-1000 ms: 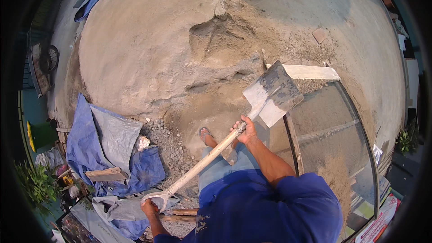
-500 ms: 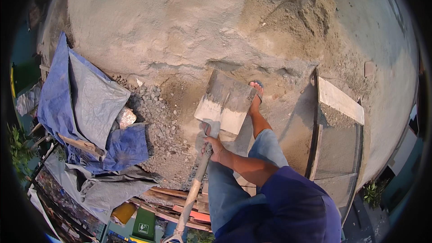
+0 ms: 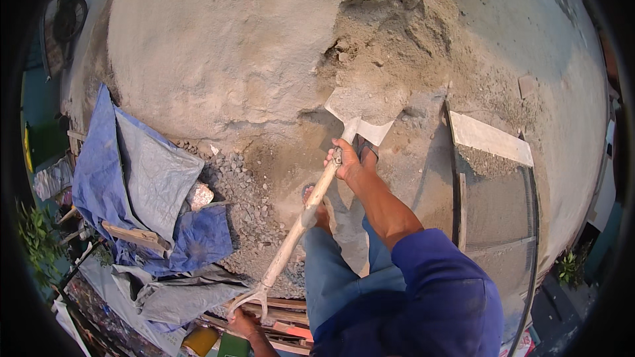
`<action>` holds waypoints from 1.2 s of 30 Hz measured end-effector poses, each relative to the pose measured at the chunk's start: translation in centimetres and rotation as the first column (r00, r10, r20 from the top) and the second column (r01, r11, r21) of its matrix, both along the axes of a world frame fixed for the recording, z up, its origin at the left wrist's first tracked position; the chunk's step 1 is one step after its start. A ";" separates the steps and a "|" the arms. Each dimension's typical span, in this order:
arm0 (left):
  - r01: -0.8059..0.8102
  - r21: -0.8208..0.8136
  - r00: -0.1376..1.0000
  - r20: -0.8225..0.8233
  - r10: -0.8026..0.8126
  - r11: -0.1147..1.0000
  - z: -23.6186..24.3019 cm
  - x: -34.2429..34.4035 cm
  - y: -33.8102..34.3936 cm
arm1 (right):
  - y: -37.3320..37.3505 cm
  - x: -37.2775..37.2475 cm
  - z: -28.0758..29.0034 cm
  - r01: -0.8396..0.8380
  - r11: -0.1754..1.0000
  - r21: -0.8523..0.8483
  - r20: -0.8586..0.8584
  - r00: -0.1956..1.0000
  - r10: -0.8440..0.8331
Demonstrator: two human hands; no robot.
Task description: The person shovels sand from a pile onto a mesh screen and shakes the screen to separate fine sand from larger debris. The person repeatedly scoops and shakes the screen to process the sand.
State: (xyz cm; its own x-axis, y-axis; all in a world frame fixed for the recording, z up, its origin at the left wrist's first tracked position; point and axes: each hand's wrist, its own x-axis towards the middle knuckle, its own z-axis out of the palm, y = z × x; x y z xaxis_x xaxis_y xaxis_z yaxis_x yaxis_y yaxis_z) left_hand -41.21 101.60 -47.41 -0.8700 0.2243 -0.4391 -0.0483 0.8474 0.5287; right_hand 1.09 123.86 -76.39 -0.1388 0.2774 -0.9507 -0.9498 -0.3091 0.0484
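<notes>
Both of my hands are on a shovel (image 3: 291,241) with a pale wooden shaft and a wide metal blade. My right hand (image 3: 345,160) is wrapped round the lower shaft, close to the blade. Down at the lower edge, my left hand (image 3: 245,322) is closed on the forked end of the handle. The blade reaches the foot of a sand heap (image 3: 397,39), at a dug-out hollow. Sand covers most of the blade, and its front edge is hidden.
A blue and grey tarpaulin (image 3: 159,172) lies to the left beside loose gravel (image 3: 245,192). On the right stands a framed mesh sieve (image 3: 499,211) with a pale board across its top. Wooden planks (image 3: 284,314) lie behind my legs. My feet stand near the blade.
The shovel has gone forward and right, its blade moving from beside my foot into the sand. My left hand has come into view on the handle's end. My other foot now shows.
</notes>
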 end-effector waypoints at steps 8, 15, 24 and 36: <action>0.552 0.211 0.819 0.042 -0.572 0.807 6.8 -11.1 9.8 | -17.0 2.3 21.6 0.552 0.800 0.235 0.143 0.795 -0.590; 0.767 0.482 0.362 0.218 -0.906 0.423 7.0 5.6 16.2 | -39.3 9.6 34.9 0.816 0.404 0.413 0.300 0.297 -0.907; 0.632 0.773 -0.254 0.148 -0.956 -0.048 9.5 31.0 3.5 | -70.2 9.9 49.5 0.765 0.024 0.643 0.448 -0.351 -0.822; 0.357 0.928 -0.422 0.062 -0.904 -0.103 13.8 42.8 -1.1 | -74.8 15.2 64.4 0.115 0.083 0.990 0.120 -0.378 -0.918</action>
State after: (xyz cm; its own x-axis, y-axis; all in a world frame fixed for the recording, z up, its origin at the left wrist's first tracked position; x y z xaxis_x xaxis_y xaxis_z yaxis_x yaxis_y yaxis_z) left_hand 1.55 100.49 -33.65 0.8133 0.5818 -0.0061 -0.1178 0.1750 0.9775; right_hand 16.30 49.06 -11.96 0.9577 -0.2186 0.1870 0.2789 0.8652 -0.4168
